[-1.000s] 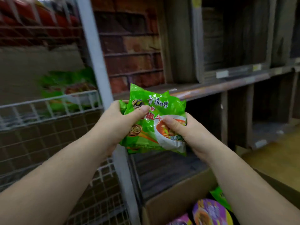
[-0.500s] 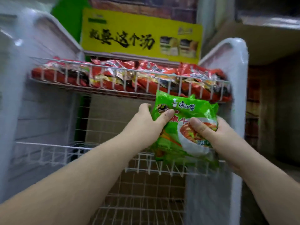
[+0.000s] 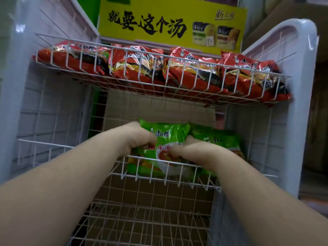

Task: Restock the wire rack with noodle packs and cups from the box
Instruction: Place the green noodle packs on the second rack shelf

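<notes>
Between the two hands, a green noodle pack is sitting on the middle wire shelf of the wire rack, its lower edge behind the shelf's front rail. The left hand is gripping the pack's left side, fingers curling over the wrapper and thumb side toward the front. The right hand is grasping the pack's right lower part, fingers bending down over the printed bowl picture. Both forearms are reaching forward and slightly upward from the bottom corners, converging at the pack; the hands are somewhat blurred. Just right of the right hand's grip, a second green pack is lying on the same shelf, touching the first. Above both hands, the top shelf is holding a row of red noodle packs. Higher still, a yellow sign is standing behind that shelf. Below the hands, a lower wire shelf is showing.
</notes>
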### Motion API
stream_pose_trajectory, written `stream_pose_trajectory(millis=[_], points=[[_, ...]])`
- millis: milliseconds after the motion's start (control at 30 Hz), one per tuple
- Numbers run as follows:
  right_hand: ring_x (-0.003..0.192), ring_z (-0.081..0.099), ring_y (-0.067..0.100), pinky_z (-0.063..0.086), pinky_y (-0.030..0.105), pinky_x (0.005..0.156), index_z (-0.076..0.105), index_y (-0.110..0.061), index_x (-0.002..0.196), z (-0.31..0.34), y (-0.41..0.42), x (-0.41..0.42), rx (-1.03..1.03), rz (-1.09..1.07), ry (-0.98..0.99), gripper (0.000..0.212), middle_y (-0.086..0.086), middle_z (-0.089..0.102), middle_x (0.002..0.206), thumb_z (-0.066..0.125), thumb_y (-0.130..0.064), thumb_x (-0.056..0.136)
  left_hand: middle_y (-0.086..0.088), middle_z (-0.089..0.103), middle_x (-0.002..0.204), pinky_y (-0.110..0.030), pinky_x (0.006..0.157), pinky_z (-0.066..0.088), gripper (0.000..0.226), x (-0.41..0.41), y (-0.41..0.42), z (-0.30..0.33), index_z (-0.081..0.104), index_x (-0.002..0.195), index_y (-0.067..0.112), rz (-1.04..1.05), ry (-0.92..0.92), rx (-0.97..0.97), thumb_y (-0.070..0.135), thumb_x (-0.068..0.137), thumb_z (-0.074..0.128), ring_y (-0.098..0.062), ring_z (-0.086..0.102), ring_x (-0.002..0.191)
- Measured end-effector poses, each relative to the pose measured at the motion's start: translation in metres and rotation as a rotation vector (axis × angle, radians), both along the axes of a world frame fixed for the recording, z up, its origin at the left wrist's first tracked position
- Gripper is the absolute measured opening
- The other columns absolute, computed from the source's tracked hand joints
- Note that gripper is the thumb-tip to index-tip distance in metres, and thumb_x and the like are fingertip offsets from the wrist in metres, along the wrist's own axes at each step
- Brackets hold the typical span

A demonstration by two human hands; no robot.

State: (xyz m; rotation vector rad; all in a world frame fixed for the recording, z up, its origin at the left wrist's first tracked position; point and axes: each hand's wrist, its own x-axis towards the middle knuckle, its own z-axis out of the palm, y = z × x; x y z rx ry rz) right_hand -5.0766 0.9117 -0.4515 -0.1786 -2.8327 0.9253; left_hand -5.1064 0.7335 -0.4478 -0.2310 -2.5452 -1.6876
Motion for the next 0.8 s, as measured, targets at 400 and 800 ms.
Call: stream_pose_trajectory(millis=[400,800], points=[[0.122,0.052,0.031,0.045,0.040,0.097,0.040,-0.004,0.140,0.014,-0.013,-0.056,0.155,-0.164,0.098,0.050,0.017,0.051,0.137,0.057,-0.024,0.098,-0.015,0.072,0.107,-0.051,0.088,0.058,0.020,-0.077,0.031,0.027,0.068,0.105,0.007,-0.151,-0.028,-0.449,0.017,0.087,0.069,-0.031,0.071,0.097],[0.123,0.040,0.035,0.050,0.036,0.083,0.033,-0.019,0.146,0.008,-0.014,-0.055,0.738,-0.286,0.460,0.073,0.021,0.023,0.145,0.062,0.001,0.082,-0.009,0.065,0.078,-0.028,0.046,0.049,0.027,-0.096,0.032,0.012,0.061,0.104,0.009,-0.132,-0.025,-0.353,0.035,0.098,0.058,-0.020,0.062,0.055]])
